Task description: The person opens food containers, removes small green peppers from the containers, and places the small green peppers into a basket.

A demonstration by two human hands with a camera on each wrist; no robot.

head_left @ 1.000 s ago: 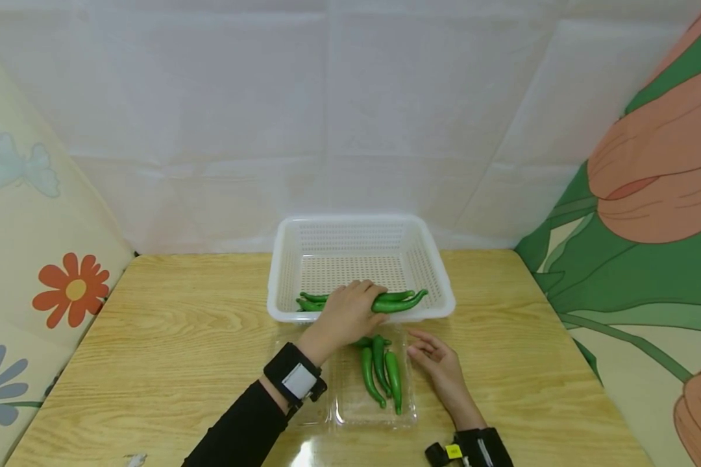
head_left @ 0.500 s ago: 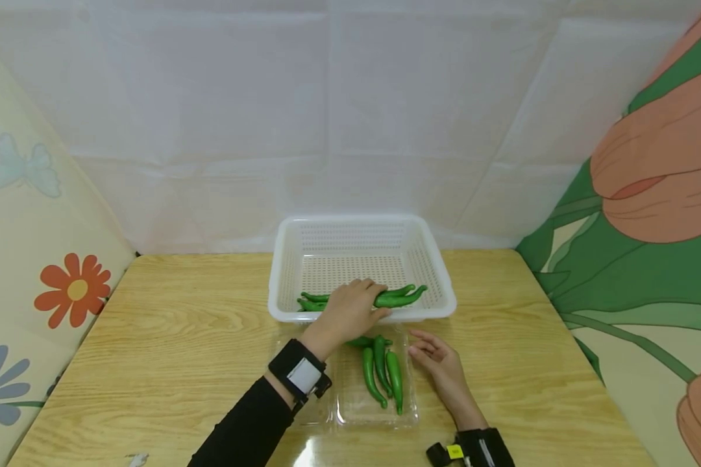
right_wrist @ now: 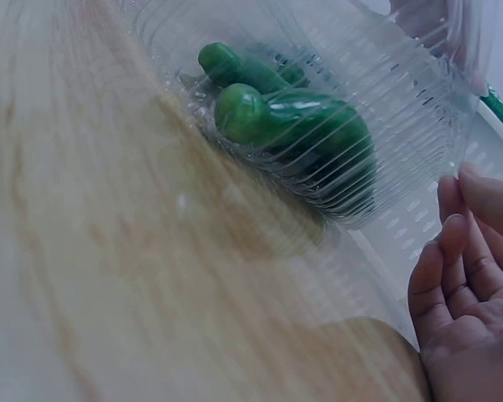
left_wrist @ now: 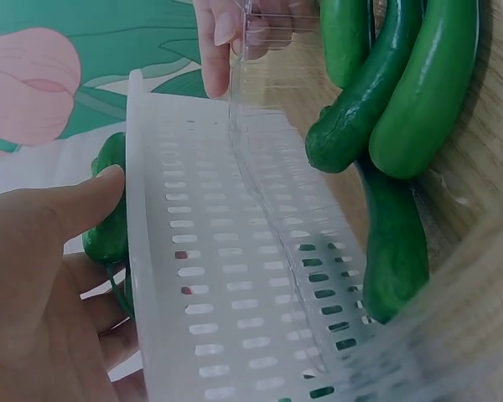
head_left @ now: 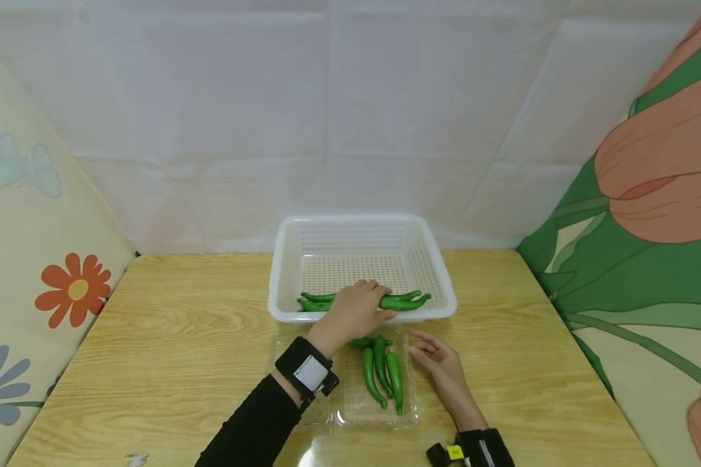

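Note:
My left hand (head_left: 356, 314) reaches over the near rim of a white perforated plastic basket (head_left: 362, 224). It grips a long green chili pepper (head_left: 405, 303) in there, thumb on the near side and fingers beyond it; the palm hides the pepper's middle. Other green chilies (head_left: 315, 306) poke out left of the hand. In front of the basket, a clear hinged plastic box (head_left: 350, 415) holds several green chilies (head_left: 394, 383). My right hand (head_left: 441, 366) lies at the box's right edge, fingers loosely bent. In the right wrist view, its thumb and index fingertips are right at the box corner (right_wrist: 453, 163).
Everything stands on a wood-grain table (head_left: 181, 337). A white cloth (head_left: 210, 130) hangs behind it, with flower-patterned panels (head_left: 648, 259) on both sides. A small pale scrap (head_left: 137, 459) lies at the near left edge.
My left hand has shifted slightly right within the basket. The gripped chili's right end rose a little, then dropped and moved right. The right hand and the box have stayed put.

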